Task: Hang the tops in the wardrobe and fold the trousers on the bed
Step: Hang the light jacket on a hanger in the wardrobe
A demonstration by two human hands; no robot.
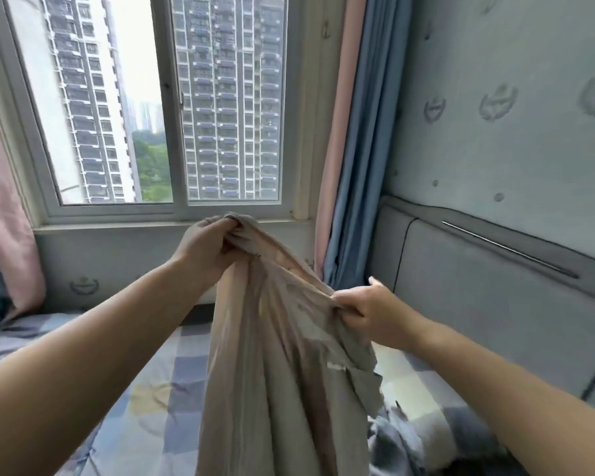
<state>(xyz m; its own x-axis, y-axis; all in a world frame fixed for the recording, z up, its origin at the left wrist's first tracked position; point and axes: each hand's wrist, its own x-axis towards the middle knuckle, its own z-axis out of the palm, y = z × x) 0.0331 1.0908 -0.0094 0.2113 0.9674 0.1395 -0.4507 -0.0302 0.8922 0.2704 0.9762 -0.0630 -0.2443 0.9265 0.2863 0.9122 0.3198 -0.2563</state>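
Observation:
A beige garment point(282, 379) hangs in the air above the bed point(152, 389), its top edge stretched between both hands and its length falling out of the bottom of the view. My left hand point(205, 250) grips one end of that gathered top edge, raised in front of the window sill. My right hand point(368, 312) grips the other end, lower and to the right. Whether the garment is trousers or a top I cannot tell. The wardrobe is not in view.
The bed has a checked blue, grey and yellow cover. A grey padded headboard point(495, 304) runs along the right. A large window point(165, 108) faces me, with pink and blue curtains point(337, 201) beside it. A grey crumpled cloth point(413, 438) lies on the bed at lower right.

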